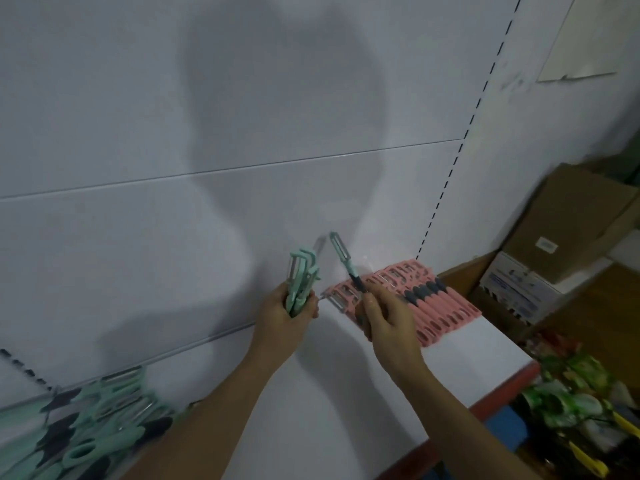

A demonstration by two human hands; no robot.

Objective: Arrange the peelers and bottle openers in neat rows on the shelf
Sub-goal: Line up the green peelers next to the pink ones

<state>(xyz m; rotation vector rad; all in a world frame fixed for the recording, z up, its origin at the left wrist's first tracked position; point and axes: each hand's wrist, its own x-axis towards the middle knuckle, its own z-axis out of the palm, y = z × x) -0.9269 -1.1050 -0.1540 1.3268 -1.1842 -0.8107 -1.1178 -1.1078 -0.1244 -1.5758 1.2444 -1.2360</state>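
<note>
The left hand [287, 315] is curled tight around a bunch of mint-green peelers [302, 273]. It grips them by their smooth plastic handles, so the hooked heads and thin metal blades fan upward in front of the back panel [173, 133].

The right hand [386, 318] is just beside it but not touching. It pinches a single peeler [341, 258] low on the handle between thumb and fingers. This one is slim and straight, green at the head with a dark, matte grip section, and it tilts up and to the left.

Directly behind the right hand, a row of pink peelers [433, 303] lies flat on the white shelf [485, 351]. They are packed side by side with handles toward the front. Each has a dark grey grip band and a long oval slot through the handle.

At the shelf's near left end lies a loose heap of green peelers [86, 431], some with dark grips, crossed over one another and blurred. The shelf is smooth and glossy with a red front edge. The panel behind it is plain white sheet with thin horizontal seams.

To the right stands a brown cardboard box [575, 216] on top of a white printed box [519, 294]. Below them are shiny, crinkled green packets [571, 396], too blurred to read.
</note>
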